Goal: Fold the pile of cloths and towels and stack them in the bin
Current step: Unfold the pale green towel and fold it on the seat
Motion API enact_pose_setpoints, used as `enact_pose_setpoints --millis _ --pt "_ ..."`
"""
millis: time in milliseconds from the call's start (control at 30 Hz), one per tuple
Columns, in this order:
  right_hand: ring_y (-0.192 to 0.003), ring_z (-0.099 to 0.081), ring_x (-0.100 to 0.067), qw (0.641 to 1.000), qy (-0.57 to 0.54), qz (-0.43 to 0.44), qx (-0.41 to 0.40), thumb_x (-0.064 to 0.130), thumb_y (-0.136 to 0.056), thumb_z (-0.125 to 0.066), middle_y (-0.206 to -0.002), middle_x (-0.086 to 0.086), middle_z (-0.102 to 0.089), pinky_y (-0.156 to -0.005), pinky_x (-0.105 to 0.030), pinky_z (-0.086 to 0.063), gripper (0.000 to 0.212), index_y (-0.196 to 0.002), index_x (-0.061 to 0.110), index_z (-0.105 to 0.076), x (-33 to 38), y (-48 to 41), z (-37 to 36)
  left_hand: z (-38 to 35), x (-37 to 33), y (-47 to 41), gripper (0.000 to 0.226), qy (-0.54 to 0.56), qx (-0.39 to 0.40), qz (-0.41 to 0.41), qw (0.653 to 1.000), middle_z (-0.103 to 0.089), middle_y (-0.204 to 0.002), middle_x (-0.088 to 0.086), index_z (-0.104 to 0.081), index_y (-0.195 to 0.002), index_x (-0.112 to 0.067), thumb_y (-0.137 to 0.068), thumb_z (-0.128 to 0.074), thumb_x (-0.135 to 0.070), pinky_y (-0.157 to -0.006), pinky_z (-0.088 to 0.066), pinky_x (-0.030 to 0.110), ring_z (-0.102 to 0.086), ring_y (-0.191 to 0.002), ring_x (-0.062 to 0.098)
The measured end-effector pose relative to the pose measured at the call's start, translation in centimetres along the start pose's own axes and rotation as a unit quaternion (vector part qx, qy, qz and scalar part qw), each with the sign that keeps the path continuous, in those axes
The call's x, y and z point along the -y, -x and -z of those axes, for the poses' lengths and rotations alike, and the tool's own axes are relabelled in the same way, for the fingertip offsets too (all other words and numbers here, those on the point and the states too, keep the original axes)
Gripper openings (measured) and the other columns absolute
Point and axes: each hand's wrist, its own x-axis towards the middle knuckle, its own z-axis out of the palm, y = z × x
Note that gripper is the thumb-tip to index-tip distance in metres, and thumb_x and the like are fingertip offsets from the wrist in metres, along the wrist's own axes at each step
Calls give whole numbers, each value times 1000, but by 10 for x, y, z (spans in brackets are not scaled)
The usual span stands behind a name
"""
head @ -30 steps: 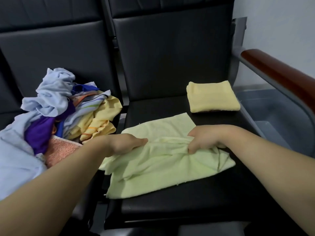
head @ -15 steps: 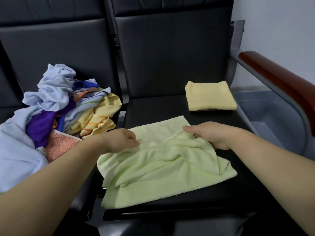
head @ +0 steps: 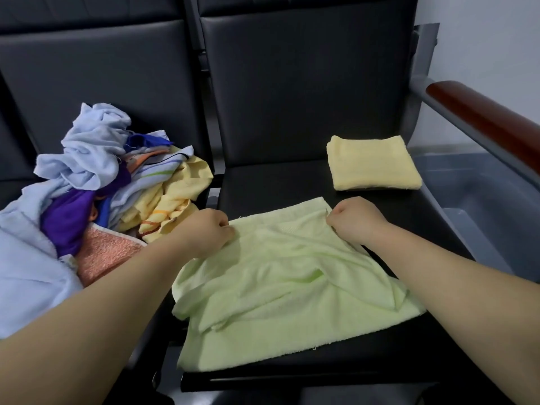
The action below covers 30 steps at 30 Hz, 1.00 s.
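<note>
Against half a second back: drawn the upper layer of the pale green towel (head: pixel 280 287) farther toward the seat back. Changed the right hand (head: pixel 355 223) from lying over the cloth with fingers stretched leftward to a curled fist at the towel's far right corner. Shifted the left hand (head: pixel 209 229) only slightly, a little farther and rightward, onto the far left corner.

Gripping now with both: fingers tucked under, knuckles up, cloth caught at thumb and forefinger along the far edge. Lying rumpled across the near half of the black seat (head: pixel 292 176), reaching its left side and nearly its front lip.

Off to the right, low beside the chair: a grey bin (head: pixel 467 182), with only its grey inner wall and floor showing in the part that can be seen.

On the far right corner of the same seat, well apart from both hands: a folded yellow towel (head: pixel 372 163), square and flat. On the seat to the left: a pile of cloths (head: pixel 102 185), unfolded, with light blue, purple, striped, yellow and coral pieces tangled together, just beside the left forearm. Between seat and bin: a grey armrest (head: pixel 491 124) topped with reddish-brown wood, running near to far over the bin's left side.
</note>
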Motion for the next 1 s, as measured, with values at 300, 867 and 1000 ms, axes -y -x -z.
enact_pose_setpoints --millis 300,867,1000 --pt "-91 -67 -13 987 -133 64 -66 20 -95 -54 -95 11 -71 -73 -31 -51 22 -95 34 -71 4 -13 -8 -8 10 -13 14 -19 -15 -27 999 -65 -88 -5 -62 -88 -27 -97 -55 -34 -74 -53 34 -60 -82 15" --pt "-92 -62 -4 970 -219 50 -89 27 -87 -82 -100 12 -67 -70 -18 -44 23 -107 30 -71 12 -24 -3 -9 6 -18 15 -4 -31 -7 999 -62 -86 0 -58 -88 -19 -97 -48 -25 -62 -41 32 -57 -78 18" --pt "-91 -64 -7 974 -209 56 -63 27 -88 -81 -96 9 -70 -71 -21 -47 13 -100 27 -75 15 -32 1 -10 5 -22 14 -13 -26 4 1000 -61 -86 0 -57 -87 -18 -96 -48 -24 -61 -40 32 -56 -77 17"
